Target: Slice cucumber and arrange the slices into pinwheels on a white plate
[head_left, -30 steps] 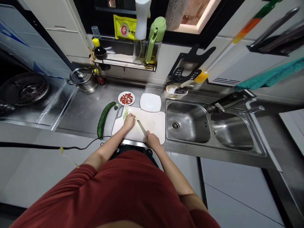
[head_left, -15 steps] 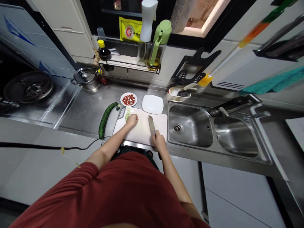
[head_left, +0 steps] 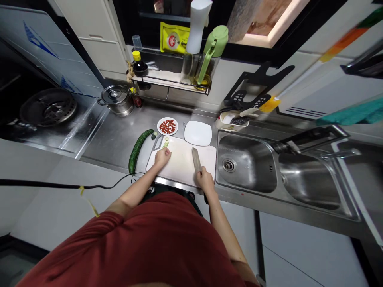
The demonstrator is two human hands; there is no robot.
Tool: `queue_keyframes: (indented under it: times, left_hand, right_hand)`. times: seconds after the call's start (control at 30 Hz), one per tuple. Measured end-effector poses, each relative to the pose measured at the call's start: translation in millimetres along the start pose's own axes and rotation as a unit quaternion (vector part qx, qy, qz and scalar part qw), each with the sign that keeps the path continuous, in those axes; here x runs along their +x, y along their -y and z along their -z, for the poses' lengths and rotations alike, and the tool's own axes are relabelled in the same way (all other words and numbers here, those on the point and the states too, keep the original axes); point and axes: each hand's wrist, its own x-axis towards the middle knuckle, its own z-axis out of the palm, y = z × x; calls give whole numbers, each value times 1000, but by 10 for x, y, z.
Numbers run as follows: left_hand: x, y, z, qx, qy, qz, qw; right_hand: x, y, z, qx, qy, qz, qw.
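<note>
My right hand [head_left: 205, 180] grips the handle of a kitchen knife [head_left: 196, 159], its broad blade pointing away from me over the right part of the white cutting board [head_left: 182, 163]. On the board's left side my left hand [head_left: 162, 158] is closed, fingertips pressed together. Whatever it may hold is hidden. Just beyond it, a short row of thin cucumber slices [head_left: 166, 142] lies on the board. A long whole cucumber [head_left: 138, 149] rests on the counter left of the board, with a small cut-off cucumber end [head_left: 153, 136] close to its tip.
Behind the board stand a plate of chopped red pieces [head_left: 163, 130] and a white square plate [head_left: 198, 133]. The double sink [head_left: 243, 163] adjoins on the right. A lidded steel pot [head_left: 116, 101] is at back left. A rack [head_left: 170, 81] carries bottles; a black cable [head_left: 89, 186] crosses at left.
My left hand has shifted left and slightly towards me over the board, nearer the slices. The knife keeps its place in my right hand. The whole view has swung a little.
</note>
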Motion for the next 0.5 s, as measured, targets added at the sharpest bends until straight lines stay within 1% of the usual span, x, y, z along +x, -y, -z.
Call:
queue_keyframes:
  times: [0.1,0.2,0.4,0.5]
  left_hand:
    - [9,124,85,21,-14,17,1000]
    - [19,200,145,48,-18,23,998]
    - [29,242,178,85,-16,37,996]
    - [20,251,169,94,-26,23,995]
  right_hand:
    - [8,2,1,6,-3,2,1000]
    - [15,10,10,10,-11,6,1000]
    - [16,27,22,12,-14,6,1000]
    - [9,31,26,13,-14,6,1000]
